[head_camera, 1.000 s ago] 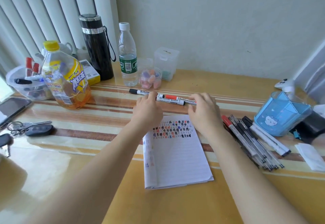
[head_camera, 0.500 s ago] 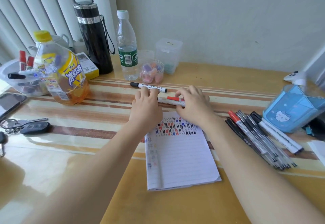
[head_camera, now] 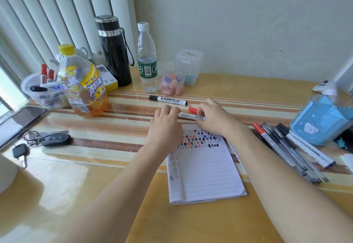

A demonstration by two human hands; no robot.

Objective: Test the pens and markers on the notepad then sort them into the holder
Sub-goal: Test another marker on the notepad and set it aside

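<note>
A black flask [head_camera: 112, 52] and a water bottle [head_camera: 147, 59] are standing by the wall; keys [head_camera: 47, 138] and a phone [head_camera: 17, 122] are lying left of an iced-tea bottle [head_camera: 84, 84].

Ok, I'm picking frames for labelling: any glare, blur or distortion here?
Head view: window light from the left glares off the glossy table near the keys; wide-angle lens fans the blinds; left hand, right hand and the marker they hold are sharp, no motion blur.
</note>
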